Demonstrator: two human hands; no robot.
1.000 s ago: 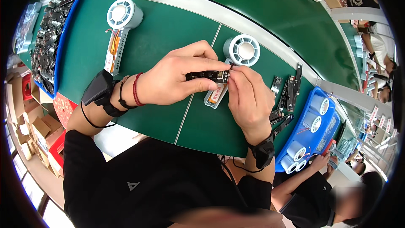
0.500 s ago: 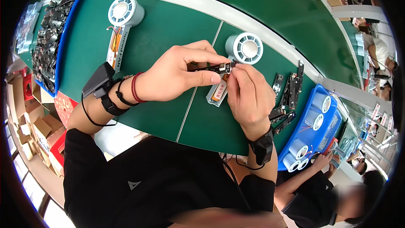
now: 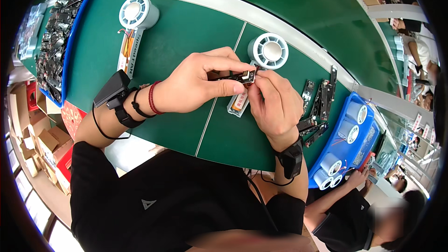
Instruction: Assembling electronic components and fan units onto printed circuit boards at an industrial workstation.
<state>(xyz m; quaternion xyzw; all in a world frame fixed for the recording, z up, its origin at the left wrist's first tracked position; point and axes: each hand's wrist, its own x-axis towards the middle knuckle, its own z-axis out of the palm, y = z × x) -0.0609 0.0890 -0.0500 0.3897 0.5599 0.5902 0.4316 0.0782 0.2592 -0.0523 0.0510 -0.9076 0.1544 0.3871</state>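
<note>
Small circuit board [image 3: 233, 75]: I see left hand [image 3: 193, 86] pinching it, right hand [image 3: 275, 105] gripping its end, above the white handheld fan [image 3: 261, 63].

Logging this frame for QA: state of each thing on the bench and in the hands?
left hand: gripping the small circuit board
right hand: fingertips pinching the board's end
small circuit board: held above the bench
fan under the hands: lying flat, handle open
second fan: lying flat, untouched
left blue tray: full of dark parts
right blue tray: holds white round parts
</note>
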